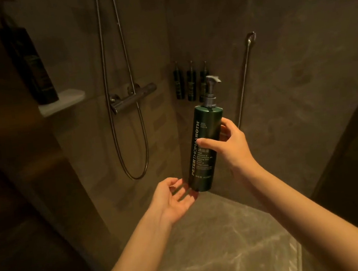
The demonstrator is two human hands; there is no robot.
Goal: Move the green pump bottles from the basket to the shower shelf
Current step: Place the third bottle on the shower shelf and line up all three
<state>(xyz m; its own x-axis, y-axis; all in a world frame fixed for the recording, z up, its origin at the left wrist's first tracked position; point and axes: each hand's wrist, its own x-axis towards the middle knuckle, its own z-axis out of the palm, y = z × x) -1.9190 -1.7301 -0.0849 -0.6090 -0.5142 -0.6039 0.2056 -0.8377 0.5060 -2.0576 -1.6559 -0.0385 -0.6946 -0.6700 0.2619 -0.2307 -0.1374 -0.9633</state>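
Note:
My right hand (231, 144) grips a tall green pump bottle (205, 152) with a grey pump, held upright in mid-air in front of the shower corner. Just under the bottle's base, my left hand (172, 196) is palm up with fingers spread, its fingertips close to or touching the bottom edge. A second dark pump bottle (29, 64) stands on the pale shower shelf (64, 102) at the upper left. The basket is out of view.
A shower mixer bar (134, 97) with a looping hose (127, 128) is mounted on the back wall. Three small dark bottles (190, 83) hang at the corner. A metal rail (245, 76) runs down the right wall. Marble floor (222, 243) below.

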